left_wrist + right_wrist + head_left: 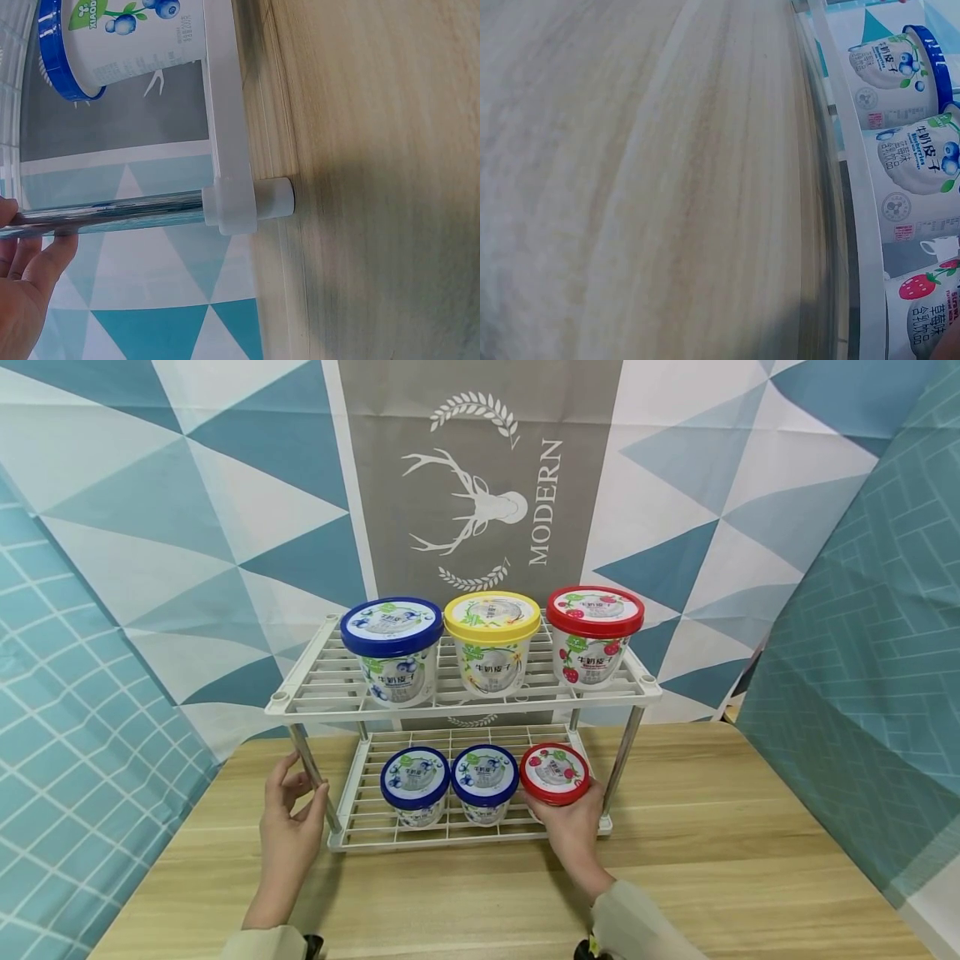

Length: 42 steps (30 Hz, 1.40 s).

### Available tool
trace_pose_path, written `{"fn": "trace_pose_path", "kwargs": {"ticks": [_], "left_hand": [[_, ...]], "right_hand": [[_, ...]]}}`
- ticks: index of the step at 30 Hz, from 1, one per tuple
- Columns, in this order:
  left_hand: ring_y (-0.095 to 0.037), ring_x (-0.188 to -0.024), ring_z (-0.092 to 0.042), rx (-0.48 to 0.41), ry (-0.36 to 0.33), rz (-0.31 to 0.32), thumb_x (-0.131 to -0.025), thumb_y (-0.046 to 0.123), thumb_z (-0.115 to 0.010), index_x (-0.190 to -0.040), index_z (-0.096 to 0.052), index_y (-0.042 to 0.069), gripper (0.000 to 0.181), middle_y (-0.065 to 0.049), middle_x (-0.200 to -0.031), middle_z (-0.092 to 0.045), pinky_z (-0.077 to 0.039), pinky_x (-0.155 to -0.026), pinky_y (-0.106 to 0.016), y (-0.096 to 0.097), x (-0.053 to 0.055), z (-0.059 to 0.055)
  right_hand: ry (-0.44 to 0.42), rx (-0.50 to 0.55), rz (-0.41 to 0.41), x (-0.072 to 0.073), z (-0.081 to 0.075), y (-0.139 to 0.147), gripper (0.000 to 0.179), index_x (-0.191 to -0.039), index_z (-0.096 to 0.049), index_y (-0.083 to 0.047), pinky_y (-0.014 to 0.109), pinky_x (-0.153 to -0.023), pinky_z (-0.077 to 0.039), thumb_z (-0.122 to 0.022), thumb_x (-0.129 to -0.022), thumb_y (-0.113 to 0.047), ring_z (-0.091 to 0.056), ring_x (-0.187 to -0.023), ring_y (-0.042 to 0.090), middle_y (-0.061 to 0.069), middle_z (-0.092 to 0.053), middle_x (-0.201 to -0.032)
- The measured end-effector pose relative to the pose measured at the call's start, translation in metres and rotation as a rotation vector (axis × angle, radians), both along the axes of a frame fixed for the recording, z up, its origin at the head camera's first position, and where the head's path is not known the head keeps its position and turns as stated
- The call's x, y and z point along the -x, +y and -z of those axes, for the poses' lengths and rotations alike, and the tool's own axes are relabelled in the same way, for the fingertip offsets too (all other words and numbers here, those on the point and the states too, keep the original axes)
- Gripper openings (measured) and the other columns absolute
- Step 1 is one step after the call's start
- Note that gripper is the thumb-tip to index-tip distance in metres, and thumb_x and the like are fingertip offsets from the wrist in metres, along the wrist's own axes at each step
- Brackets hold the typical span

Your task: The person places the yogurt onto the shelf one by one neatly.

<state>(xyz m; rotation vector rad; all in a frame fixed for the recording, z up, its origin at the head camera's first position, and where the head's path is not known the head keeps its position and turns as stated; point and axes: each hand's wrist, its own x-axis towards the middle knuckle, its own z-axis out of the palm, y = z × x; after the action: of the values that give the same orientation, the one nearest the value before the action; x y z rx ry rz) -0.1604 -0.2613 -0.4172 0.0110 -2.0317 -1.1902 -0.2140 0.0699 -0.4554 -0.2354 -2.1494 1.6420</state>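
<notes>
On the lower shelf of a white two-tier rack, my right hand holds a small tub with a red lid and strawberry pictures. Its fingers wrap the tub's side, partly hidden by the lid. Only a bit of finger shows in the right wrist view. My left hand grips the rack's front left metal post between thumb and fingers. Two blue-lidded blueberry tubs, one at left and one in the middle, stand beside the red one in a row.
Larger tubs stand on the upper shelf: blue-lidded, yellow-lidded and red-lidded. The rack rests on a wooden table. A patterned cloth backdrop hangs behind, with blue tiled panels at both sides.
</notes>
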Motion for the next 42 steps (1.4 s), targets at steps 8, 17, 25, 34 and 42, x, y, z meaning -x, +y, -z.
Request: {"fn": "trace_pose_path", "kwargs": {"ticks": [8, 17, 25, 34, 42], "left_hand": [[0.015, -0.093, -0.05, 0.003, 0.004, 0.003, -0.085, -0.007, -0.061, -0.141, -0.033, 0.01, 0.065, 0.019, -0.097, -0.049, -0.043, -0.076, 0.003, 0.0, 0.0, 0.001], [0.016, -0.094, -0.05, 0.013, -0.003, -0.002, -0.086, -0.006, -0.061, -0.142, -0.032, 0.012, 0.065, 0.019, -0.099, -0.048, -0.042, -0.076, 0.004, 0.0, 0.0, 0.0], [0.016, -0.095, -0.05, -0.002, 0.007, 0.001, -0.086, -0.007, -0.059, -0.142, -0.033, 0.013, 0.064, 0.018, -0.099, -0.049, -0.043, -0.075, 0.003, 0.002, -0.001, -0.001], [0.017, -0.095, -0.05, 0.004, -0.006, -0.006, -0.087, -0.007, -0.059, -0.142, -0.033, 0.014, 0.065, 0.018, -0.099, -0.049, -0.042, -0.075, 0.004, 0.002, -0.001, -0.001], [0.016, -0.094, -0.05, 0.002, -0.002, -0.004, -0.086, -0.007, -0.06, -0.142, -0.033, 0.012, 0.065, 0.018, -0.099, -0.048, -0.042, -0.076, 0.004, 0.002, 0.0, -0.001]], "right_hand": [[-0.027, -0.001, -0.004, 0.001, 0.003, 0.0, 0.11, -0.136, -0.021, 0.002, 0.051, -0.105, -0.041, -0.09, -0.058, -0.033, -0.042, -0.121, 0.032, 0.02, -0.037, -0.132], [0.004, -0.039, -0.029, 0.001, 0.006, 0.004, 0.111, -0.137, -0.022, 0.0, 0.052, -0.103, -0.043, -0.09, -0.057, -0.035, -0.043, -0.121, 0.032, 0.019, -0.037, -0.133], [0.081, -0.122, -0.164, -0.005, 0.007, 0.016, 0.094, -0.136, -0.033, -0.002, 0.051, -0.102, -0.045, -0.088, -0.06, -0.011, -0.048, -0.12, 0.03, 0.016, -0.047, -0.129], [0.025, -0.185, -0.216, -0.008, 0.005, 0.021, 0.086, -0.137, -0.033, 0.0, 0.052, -0.102, -0.044, -0.083, -0.067, -0.01, -0.047, -0.122, 0.033, 0.019, -0.046, -0.131], [-0.008, -0.209, -0.222, -0.006, 0.003, 0.022, 0.082, -0.135, -0.035, 0.001, 0.05, -0.104, -0.042, -0.081, -0.067, -0.008, -0.047, -0.123, 0.032, 0.019, -0.048, -0.13]]}}
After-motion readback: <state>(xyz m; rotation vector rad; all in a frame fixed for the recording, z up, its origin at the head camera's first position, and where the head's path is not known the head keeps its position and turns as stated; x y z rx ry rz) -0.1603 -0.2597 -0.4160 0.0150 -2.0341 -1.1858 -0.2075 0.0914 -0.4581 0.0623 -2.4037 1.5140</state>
